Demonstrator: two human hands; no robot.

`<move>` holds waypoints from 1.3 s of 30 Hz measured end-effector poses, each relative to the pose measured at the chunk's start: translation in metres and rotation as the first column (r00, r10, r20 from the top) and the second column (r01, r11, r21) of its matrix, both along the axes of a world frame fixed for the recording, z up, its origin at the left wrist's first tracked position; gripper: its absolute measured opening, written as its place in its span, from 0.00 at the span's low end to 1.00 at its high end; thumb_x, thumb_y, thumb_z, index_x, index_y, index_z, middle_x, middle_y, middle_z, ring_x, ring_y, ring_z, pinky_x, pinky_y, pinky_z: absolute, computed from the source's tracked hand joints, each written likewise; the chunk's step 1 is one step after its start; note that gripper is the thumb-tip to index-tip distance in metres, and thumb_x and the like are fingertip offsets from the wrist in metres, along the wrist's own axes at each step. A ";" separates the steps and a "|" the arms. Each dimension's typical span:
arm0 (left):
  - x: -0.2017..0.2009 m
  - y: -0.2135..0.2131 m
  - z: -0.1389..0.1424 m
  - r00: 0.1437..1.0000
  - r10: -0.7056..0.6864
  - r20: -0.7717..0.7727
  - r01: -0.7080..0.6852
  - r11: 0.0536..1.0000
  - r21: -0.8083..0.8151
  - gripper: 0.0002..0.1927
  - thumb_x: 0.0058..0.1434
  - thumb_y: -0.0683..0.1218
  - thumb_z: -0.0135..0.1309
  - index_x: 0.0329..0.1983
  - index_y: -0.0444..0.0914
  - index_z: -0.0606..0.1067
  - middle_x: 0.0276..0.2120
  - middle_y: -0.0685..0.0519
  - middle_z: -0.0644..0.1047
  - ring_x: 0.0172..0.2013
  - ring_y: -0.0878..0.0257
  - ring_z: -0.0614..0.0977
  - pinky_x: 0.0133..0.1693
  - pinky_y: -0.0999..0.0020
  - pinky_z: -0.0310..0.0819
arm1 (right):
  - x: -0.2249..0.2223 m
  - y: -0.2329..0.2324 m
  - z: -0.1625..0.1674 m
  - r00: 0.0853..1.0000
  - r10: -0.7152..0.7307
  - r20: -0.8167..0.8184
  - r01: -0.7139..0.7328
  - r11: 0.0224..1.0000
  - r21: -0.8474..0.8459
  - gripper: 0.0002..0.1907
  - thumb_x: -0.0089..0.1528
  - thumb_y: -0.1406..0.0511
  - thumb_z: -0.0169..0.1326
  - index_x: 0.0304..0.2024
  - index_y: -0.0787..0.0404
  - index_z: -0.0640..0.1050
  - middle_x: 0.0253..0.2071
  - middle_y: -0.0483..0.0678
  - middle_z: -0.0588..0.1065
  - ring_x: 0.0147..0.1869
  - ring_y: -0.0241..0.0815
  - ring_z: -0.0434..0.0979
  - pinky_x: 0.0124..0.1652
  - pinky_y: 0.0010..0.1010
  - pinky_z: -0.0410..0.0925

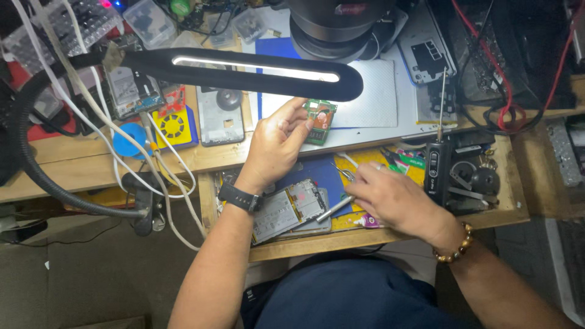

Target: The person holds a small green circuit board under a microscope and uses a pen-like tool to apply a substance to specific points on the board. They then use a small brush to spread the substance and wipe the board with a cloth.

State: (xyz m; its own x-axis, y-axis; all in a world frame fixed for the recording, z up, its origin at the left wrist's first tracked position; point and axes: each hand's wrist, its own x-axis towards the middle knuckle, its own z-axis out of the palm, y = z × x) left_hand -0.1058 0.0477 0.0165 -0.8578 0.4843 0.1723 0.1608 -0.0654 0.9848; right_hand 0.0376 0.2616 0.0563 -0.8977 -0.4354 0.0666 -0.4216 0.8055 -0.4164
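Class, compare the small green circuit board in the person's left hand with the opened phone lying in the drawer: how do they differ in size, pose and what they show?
The green circuit board is small; the opened phone is much larger and longer. The board is held up off the desk by the left hand; the phone lies flat in the drawer, untouched. The board is bare green; the phone shows a pale battery in a grey frame. Both are exposed electronics.

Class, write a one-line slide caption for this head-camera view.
At a cluttered repair bench, the left hand holds up a small green circuit board while the right hand reaches for tweezers.
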 end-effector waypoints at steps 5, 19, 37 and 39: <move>0.000 0.000 0.005 0.999 0.006 0.033 -0.008 0.999 0.052 0.21 0.68 0.38 0.52 0.63 0.26 0.69 0.47 0.45 0.82 0.47 0.65 0.82 0.49 0.72 0.79 | -0.003 0.005 0.012 1.000 -0.001 0.029 0.003 0.998 -0.061 0.07 0.54 0.66 0.62 0.35 0.59 0.80 0.35 0.48 0.74 0.39 0.48 0.77 0.37 0.37 0.68; 0.009 -0.006 0.043 0.990 0.104 -0.098 -0.112 0.990 -0.080 0.11 0.68 0.40 0.52 0.51 0.32 0.76 0.38 0.47 0.84 0.39 0.64 0.85 0.41 0.70 0.79 | -0.080 0.000 0.021 0.969 -0.139 0.203 0.232 0.238 -0.943 0.08 0.71 0.73 0.46 0.53 0.67 0.68 0.43 0.54 0.76 0.47 0.44 0.84 0.50 0.39 0.79; 0.000 0.016 0.020 0.991 0.135 -0.017 -0.136 0.991 -0.021 0.12 0.70 0.38 0.51 0.55 0.31 0.74 0.45 0.48 0.83 0.46 0.66 0.83 0.48 0.72 0.78 | 0.014 0.026 0.024 0.990 -0.104 0.091 0.100 0.994 0.047 0.11 0.56 0.62 0.61 0.40 0.59 0.81 0.33 0.48 0.78 0.37 0.49 0.80 0.35 0.38 0.72; -0.001 0.021 0.020 0.992 0.121 -0.031 -0.122 0.992 -0.021 0.12 0.70 0.38 0.52 0.55 0.30 0.74 0.45 0.48 0.83 0.46 0.66 0.84 0.49 0.72 0.78 | 0.028 0.021 0.014 0.985 -0.170 0.038 0.163 0.976 0.143 0.10 0.56 0.62 0.61 0.40 0.58 0.81 0.32 0.48 0.77 0.37 0.50 0.80 0.34 0.40 0.72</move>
State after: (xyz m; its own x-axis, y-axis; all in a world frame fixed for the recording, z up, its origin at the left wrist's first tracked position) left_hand -0.1070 0.0684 0.0362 -0.9052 0.3807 0.1890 0.1957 -0.0215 0.9804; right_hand 0.0652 0.2824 0.0707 -0.9592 -0.2810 -0.0308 -0.2578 0.9142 -0.3128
